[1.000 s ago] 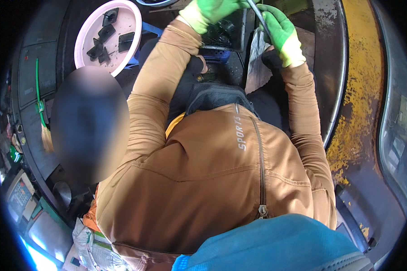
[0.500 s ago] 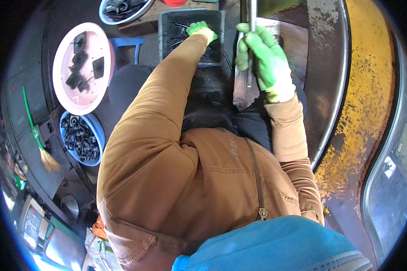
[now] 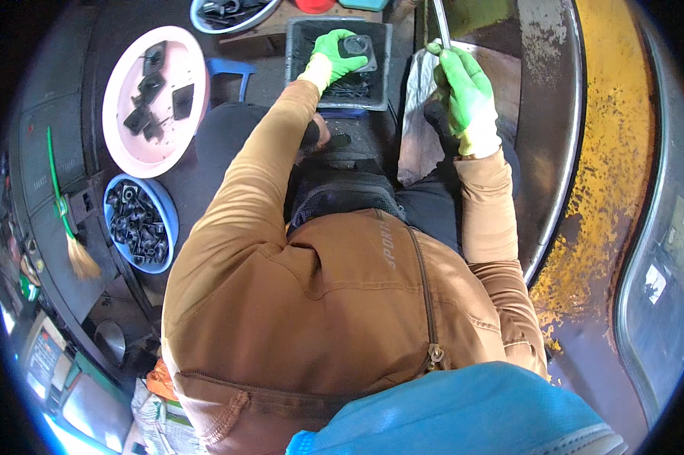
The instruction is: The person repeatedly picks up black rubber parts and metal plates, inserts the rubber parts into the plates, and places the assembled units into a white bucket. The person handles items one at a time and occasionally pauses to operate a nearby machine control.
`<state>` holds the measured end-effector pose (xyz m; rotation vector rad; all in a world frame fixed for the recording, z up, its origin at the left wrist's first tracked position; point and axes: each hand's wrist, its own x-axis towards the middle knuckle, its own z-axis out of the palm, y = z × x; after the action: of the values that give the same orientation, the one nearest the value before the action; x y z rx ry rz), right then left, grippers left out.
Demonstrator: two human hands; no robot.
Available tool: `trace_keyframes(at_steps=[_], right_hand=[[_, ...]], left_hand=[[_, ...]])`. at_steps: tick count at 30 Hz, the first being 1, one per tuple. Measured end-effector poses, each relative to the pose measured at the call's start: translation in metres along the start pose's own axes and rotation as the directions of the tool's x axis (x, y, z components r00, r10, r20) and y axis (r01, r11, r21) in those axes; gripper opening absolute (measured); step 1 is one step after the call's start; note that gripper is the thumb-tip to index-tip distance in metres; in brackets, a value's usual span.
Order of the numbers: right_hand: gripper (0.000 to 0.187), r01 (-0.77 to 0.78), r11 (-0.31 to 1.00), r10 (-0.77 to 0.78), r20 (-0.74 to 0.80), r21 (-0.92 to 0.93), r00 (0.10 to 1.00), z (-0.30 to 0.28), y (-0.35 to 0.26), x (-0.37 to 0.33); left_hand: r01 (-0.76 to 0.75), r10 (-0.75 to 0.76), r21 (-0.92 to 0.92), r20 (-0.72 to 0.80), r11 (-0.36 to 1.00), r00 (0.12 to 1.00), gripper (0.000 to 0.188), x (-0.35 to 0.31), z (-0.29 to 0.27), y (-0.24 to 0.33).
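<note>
My left hand point(image 3: 331, 58), in a green glove with a pale cuff, grips a dark square part with a round raised middle point(image 3: 362, 53). It holds this over a dark grey crate point(image 3: 388, 57) in front of me, where several thin dark pieces lie. At the right, my gloved right hand point(image 3: 467, 83) is closed around a slim metal rod point(image 3: 442, 24), which points up and away. The rod's lower end is hidden by the hand. Below that hand, a pale sheet point(image 3: 416, 144) lies beside my knee.
On the left stand a pink basin point(image 3: 120, 98) with several black square pieces and a blue basin point(image 3: 172, 220) full of black parts. Another bowl point(image 3: 258, 18) holds dark parts at the back. A broom point(image 3: 80, 258) leans far left. Worn yellow machinery point(image 3: 611, 129) curves along the right.
My left hand has come up from inside the crate and now holds the square part. The right hand and rod have shifted slightly, the rod now tilting to the left at its top.
</note>
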<state>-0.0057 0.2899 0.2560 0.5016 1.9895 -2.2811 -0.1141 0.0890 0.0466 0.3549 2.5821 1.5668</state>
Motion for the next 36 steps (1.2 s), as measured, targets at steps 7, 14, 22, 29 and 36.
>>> trace_keyframes(at_steps=[7, 14, 22, 29, 36], right_hand=[[0.034, 0.208, 0.924, -0.195, 0.073, -0.321, 0.978, 0.014, 0.048, -0.017], [0.035, 0.38, 0.51, -0.435, 0.149, -0.772, 0.888, 0.052, 0.08, -0.073], [0.029, 0.647, 0.597, -0.738, -0.008, -0.475, 0.675, 0.04, 0.08, -0.084], [0.038, 0.182, 0.523, -0.253, 0.052, -0.833, 0.966, 0.048, 0.117, -0.072], [0.035, 0.403, 0.721, -0.5, -0.02, -0.564, 0.866, 0.04, 0.092, -0.088]], left_hand=[[-0.349, 0.357, 0.079, -0.298, 0.934, 0.885, 0.047, -0.048, -0.08, 0.079], [-0.267, 0.384, 0.319, -0.395, 0.909, 0.835, 0.053, -0.077, -0.085, 0.08], [-0.248, 0.341, 0.332, -0.26, 0.91, 0.903, 0.059, -0.074, -0.061, 0.049], [-0.198, 0.259, 0.349, -0.136, 0.916, 0.956, 0.06, -0.071, -0.05, 0.048], [-0.005, 0.07, 0.301, -0.207, 0.954, 0.976, 0.059, -0.071, -0.048, 0.048]])
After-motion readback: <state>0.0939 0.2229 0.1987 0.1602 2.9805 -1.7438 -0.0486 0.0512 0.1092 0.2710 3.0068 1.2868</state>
